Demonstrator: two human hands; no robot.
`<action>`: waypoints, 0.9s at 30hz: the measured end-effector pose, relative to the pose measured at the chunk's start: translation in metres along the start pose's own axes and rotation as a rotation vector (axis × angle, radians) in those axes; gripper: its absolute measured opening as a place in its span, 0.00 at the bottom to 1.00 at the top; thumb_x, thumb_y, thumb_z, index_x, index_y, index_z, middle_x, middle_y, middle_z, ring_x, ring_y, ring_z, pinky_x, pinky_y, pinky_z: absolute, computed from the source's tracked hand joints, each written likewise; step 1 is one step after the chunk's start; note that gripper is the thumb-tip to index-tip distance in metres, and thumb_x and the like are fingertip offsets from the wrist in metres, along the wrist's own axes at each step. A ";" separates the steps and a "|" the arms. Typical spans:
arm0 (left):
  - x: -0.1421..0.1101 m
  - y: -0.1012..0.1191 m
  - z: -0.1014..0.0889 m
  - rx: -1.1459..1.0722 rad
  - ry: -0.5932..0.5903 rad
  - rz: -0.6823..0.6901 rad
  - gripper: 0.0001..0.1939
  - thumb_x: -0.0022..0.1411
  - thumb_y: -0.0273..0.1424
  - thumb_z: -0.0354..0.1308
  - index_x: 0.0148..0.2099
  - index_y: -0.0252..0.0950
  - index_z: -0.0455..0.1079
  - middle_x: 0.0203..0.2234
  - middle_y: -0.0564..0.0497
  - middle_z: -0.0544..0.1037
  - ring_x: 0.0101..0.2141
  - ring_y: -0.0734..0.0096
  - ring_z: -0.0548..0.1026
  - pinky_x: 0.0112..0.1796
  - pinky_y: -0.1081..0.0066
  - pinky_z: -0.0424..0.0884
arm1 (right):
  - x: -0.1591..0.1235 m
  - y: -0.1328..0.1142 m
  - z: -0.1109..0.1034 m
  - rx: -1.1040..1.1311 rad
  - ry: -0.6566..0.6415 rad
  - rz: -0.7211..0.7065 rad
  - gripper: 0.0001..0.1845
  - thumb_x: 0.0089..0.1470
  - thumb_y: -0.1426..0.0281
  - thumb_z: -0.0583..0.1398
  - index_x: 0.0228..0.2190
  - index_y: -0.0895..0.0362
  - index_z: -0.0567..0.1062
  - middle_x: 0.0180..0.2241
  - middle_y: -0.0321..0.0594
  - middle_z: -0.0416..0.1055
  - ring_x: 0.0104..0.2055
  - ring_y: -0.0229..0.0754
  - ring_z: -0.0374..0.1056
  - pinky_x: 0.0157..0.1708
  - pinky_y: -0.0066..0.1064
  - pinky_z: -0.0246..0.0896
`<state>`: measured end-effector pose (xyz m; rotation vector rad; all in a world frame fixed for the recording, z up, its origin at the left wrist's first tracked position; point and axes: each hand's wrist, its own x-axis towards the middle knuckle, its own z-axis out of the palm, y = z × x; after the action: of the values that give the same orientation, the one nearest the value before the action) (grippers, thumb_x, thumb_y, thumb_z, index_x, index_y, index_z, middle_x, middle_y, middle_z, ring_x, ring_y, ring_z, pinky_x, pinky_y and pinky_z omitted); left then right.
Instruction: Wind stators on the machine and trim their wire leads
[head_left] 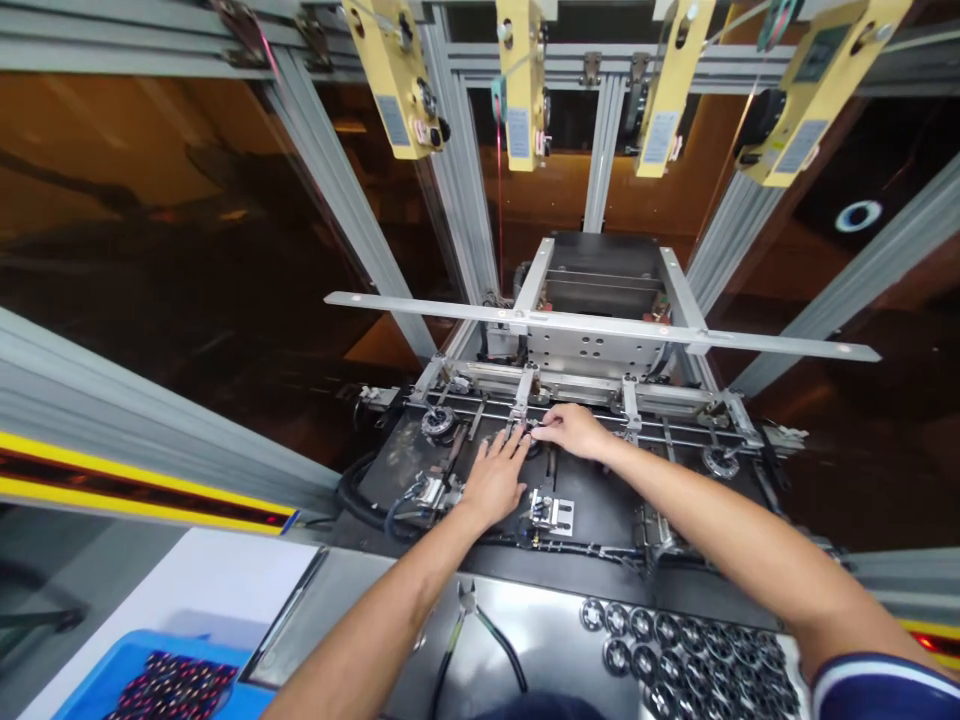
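My left hand (493,478) lies palm down at the middle of the winding machine's black bed (600,500), fingers stretched toward a small round metal part (533,446) on a holder. My right hand (576,432) reaches in from the right, with thumb and fingertips pinched together at the same part. Whatever is in that pinch is too small and covered to make out. Similar round parts sit on the machine's other stations: one at the left (439,424), another at the right (721,461). A small metal bracket (553,512) stands in front of my hands.
Cutting pliers (468,600) lie open on the metal ledge (540,610). Rows of round metal parts (697,650) stand at the front right, and a blue bin (142,645) at the lower left. A long metal bar (600,325) crosses behind my hands. Yellow wire tensioners (517,90) hang above.
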<state>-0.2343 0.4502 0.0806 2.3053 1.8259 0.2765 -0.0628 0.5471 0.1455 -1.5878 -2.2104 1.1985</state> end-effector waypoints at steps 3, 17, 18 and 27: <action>0.001 -0.003 0.000 -0.028 -0.013 0.008 0.40 0.55 0.24 0.62 0.68 0.40 0.56 0.69 0.40 0.55 0.67 0.44 0.54 0.61 0.42 0.57 | -0.055 0.030 -0.046 -0.029 0.015 -0.066 0.13 0.61 0.61 0.63 0.37 0.60 0.76 0.36 0.37 0.76 0.37 0.40 0.73 0.41 0.38 0.71; -0.021 0.073 -0.043 -0.206 0.264 0.028 0.22 0.67 0.40 0.52 0.59 0.36 0.69 0.63 0.42 0.67 0.62 0.56 0.66 0.62 0.54 0.64 | -0.056 0.131 -0.053 -0.141 -0.008 0.216 0.13 0.62 0.63 0.61 0.43 0.60 0.75 0.44 0.41 0.74 0.43 0.43 0.73 0.43 0.40 0.72; -0.021 0.086 -0.042 -0.231 0.274 0.066 0.22 0.67 0.39 0.53 0.59 0.37 0.69 0.64 0.43 0.67 0.63 0.55 0.66 0.62 0.54 0.64 | -0.054 0.132 -0.056 -0.132 -0.027 0.237 0.13 0.62 0.64 0.61 0.44 0.60 0.74 0.44 0.41 0.74 0.43 0.44 0.73 0.42 0.40 0.72; 0.026 0.154 0.022 -0.222 0.076 0.055 0.30 0.61 0.27 0.59 0.65 0.29 0.61 0.68 0.34 0.57 0.66 0.43 0.56 0.61 0.48 0.63 | -0.010 0.127 -0.072 -0.069 -0.138 0.491 0.15 0.62 0.64 0.61 0.47 0.59 0.73 0.45 0.42 0.73 0.42 0.42 0.73 0.40 0.38 0.73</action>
<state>-0.0783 0.4405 0.0998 2.2211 1.6715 0.5517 0.0725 0.5892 0.1094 -2.2272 -2.0162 1.3949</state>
